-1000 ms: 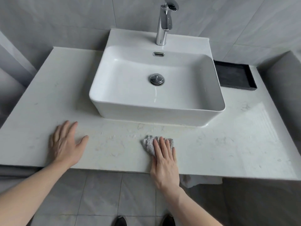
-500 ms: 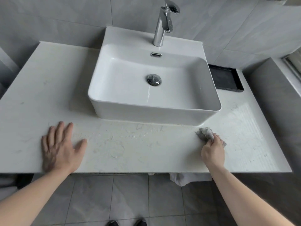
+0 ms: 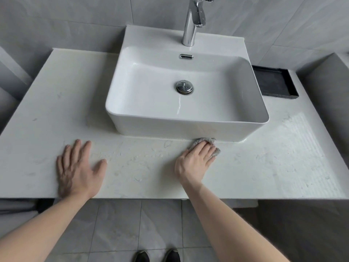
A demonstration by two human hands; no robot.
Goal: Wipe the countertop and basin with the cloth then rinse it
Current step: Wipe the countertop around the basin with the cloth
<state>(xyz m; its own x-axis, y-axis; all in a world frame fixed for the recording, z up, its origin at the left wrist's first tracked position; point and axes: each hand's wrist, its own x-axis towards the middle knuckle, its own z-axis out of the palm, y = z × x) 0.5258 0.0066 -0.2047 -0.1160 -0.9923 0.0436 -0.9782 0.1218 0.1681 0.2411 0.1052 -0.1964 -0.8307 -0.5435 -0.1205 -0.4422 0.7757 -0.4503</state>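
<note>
A small grey cloth [image 3: 213, 143] lies on the white marbled countertop [image 3: 273, 167], right against the foot of the white rectangular basin [image 3: 132, 103]. My right hand [image 3: 194, 161] presses flat on the cloth with its fingers straight, covering most of it. My left hand [image 3: 78, 170] rests palm down on the countertop near the front edge, fingers spread, holding nothing. Wet smears show on the counter between my hands. A chrome tap [image 3: 192, 21] stands behind the basin, and a chrome drain plug [image 3: 184, 87] sits in its floor.
A black tray [image 3: 273, 82] lies on the counter to the right of the basin, by the back wall. Grey tiled walls enclose the counter at the back and right. Below the front edge are floor tiles and my shoes [image 3: 156, 256].
My right hand first swept the cloth right along the counter's front, then came back left and up against the basin's base. My left hand stayed planted.
</note>
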